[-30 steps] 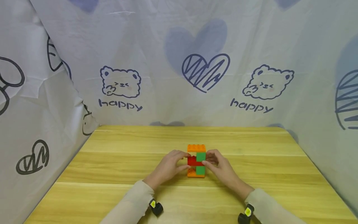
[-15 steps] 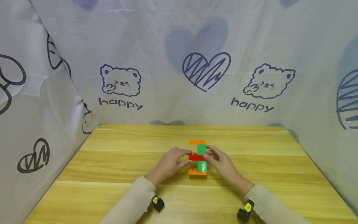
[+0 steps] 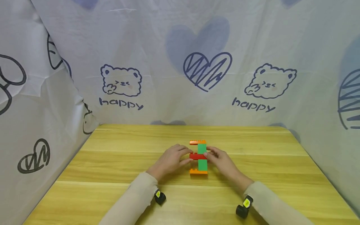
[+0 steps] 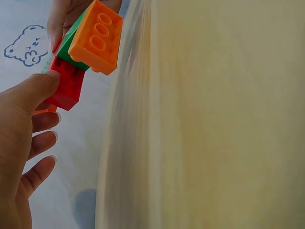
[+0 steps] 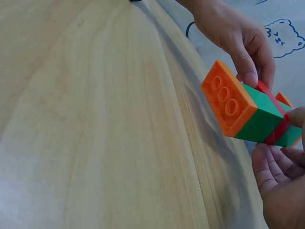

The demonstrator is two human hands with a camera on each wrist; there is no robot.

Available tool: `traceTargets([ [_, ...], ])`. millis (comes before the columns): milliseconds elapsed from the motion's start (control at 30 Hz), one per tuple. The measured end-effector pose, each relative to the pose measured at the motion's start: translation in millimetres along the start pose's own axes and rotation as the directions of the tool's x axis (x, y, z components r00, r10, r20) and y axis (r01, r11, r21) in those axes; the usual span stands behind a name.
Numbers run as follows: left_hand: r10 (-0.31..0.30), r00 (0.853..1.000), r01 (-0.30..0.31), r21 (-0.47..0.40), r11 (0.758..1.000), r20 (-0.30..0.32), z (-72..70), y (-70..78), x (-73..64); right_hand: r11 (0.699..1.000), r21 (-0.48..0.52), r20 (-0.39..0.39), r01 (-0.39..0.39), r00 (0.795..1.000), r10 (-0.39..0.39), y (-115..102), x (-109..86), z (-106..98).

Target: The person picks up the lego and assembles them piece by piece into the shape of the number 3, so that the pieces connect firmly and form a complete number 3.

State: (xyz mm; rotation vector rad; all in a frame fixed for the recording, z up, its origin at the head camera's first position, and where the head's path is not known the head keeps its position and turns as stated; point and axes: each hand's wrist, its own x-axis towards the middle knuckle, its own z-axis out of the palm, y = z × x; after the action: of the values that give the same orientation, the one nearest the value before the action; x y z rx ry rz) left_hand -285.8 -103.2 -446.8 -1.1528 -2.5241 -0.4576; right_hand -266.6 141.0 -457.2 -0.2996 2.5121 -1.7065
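Both hands hold one stack of building blocks in the head view. An orange block [image 3: 198,142] tops it, then a green block [image 3: 202,148], a red block [image 3: 194,156], a second green block [image 3: 202,165] and a bottom orange block [image 3: 198,172]. Both green blocks sit at the right end, leaving gaps at the left. My left hand [image 3: 170,160] pinches the red block's left end between thumb and fingers. From the right, my right hand [image 3: 225,163] grips the stack with its thumb on the red block. Hollow tubes show under the bottom orange block [image 5: 228,99] in the right wrist view.
The wooden table [image 3: 112,168] lies beneath the hands. A white cloth [image 3: 166,103] with printed hearts and bears hangs behind it and along the sides. Each sleeved forearm wears a small black camera [image 3: 160,197].
The stack has tilted, so the top orange block's studs turn from facing the head camera to edge-on. Stack and hands sit slightly higher in view, both grips kept.
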Motion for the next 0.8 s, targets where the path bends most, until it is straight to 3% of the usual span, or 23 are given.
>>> traceTargets([
  [400,-0.012,0.994,0.015,-0.025,1.000,0.112,4.9,-9.2,8.4,0.990,0.081,0.011,-0.112,0.994,0.112,4.0,9.7,3.5],
  [800,-0.020,0.985,0.025,-0.028,0.999,0.170,10.5,-14.2,16.9,0.982,0.025,0.011,-0.188,0.982,0.188,4.8,16.8,0.9],
])
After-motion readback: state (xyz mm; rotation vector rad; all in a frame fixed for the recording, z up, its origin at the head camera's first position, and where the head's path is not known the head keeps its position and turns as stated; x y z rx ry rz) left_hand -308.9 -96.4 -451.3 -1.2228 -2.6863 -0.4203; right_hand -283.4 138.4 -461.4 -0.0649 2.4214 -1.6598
